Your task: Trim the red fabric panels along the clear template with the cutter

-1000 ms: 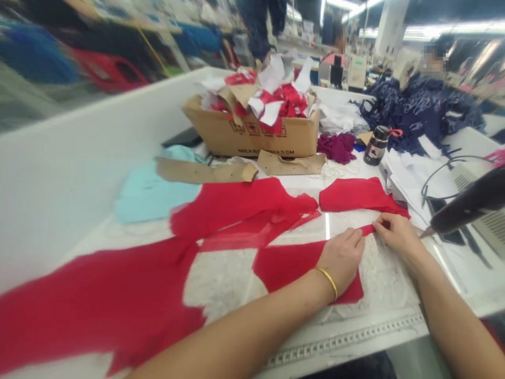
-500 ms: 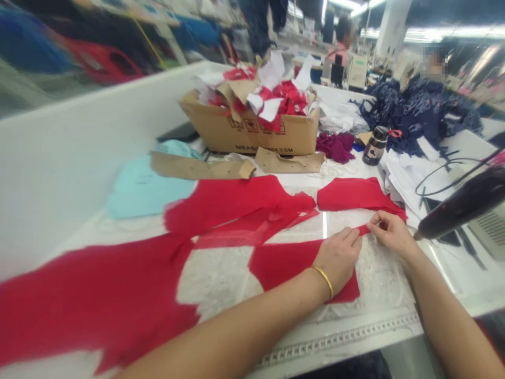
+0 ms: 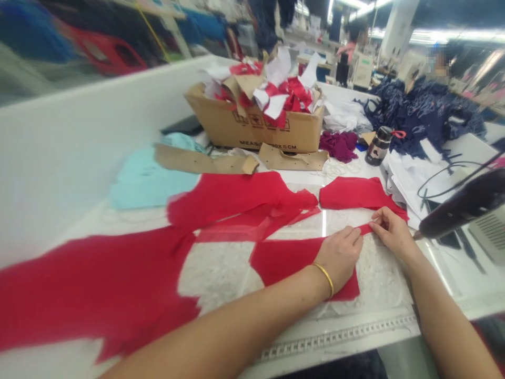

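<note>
Between my two hands a narrow red fabric strip (image 3: 365,229) is stretched. My left hand (image 3: 341,255), with a gold bangle at the wrist, is closed on the strip's left end and rests over a red fabric panel (image 3: 292,263). Thumb and forefinger of my right hand (image 3: 389,229) pinch the other end. Just beyond my hands lies a smaller red piece (image 3: 351,193). More red fabric (image 3: 236,197) is spread to the left of it, and a large red piece (image 3: 90,284) covers the near left of the table.
A cardboard box (image 3: 256,129) full of scraps stands at the back. Brown paper strips (image 3: 294,158), light-blue fabric (image 3: 153,181) and a dark bottle (image 3: 379,146) lie around it. At right a dark tool (image 3: 465,202) juts inward. A measuring tape (image 3: 335,337) runs along the front edge.
The view has shifted slightly. Both hands keep the same hold on the red strip, and the fabric pieces lie as before.
</note>
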{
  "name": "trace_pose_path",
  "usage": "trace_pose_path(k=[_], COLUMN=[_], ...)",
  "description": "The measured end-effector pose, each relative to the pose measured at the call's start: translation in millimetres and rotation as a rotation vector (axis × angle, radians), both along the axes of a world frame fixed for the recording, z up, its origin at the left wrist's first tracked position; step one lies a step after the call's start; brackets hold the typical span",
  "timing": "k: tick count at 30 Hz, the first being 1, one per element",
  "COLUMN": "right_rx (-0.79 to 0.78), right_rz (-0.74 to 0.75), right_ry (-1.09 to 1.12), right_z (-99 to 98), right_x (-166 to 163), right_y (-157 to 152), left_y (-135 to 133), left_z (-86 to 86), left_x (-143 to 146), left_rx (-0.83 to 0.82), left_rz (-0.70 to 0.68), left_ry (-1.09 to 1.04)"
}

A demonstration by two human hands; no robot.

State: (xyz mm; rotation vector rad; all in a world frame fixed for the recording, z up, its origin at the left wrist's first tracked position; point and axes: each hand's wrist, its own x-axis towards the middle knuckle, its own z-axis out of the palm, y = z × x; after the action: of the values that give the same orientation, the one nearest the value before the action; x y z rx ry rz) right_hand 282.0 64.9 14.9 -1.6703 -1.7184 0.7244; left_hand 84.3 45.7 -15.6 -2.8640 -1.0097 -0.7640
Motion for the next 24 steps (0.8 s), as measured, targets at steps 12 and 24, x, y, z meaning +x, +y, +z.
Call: trace_pose_path(k=[12,24], right_rx=[0.029,0.028], right_rz=[0.002,-0.034], right_ry=[-0.196,-0.408], right_z=[5.8,7.8], right_x=[-2.0,-8.1], right_y=[-3.2,-5.4], left_y=[-0.1,0.7], left_z=[1.7,1.7], left_x=[-0.5,-0.8], left_rx=[-0.026,-0.009], left_rz=[-0.002,0.002], left_ry=[0.011,0.042])
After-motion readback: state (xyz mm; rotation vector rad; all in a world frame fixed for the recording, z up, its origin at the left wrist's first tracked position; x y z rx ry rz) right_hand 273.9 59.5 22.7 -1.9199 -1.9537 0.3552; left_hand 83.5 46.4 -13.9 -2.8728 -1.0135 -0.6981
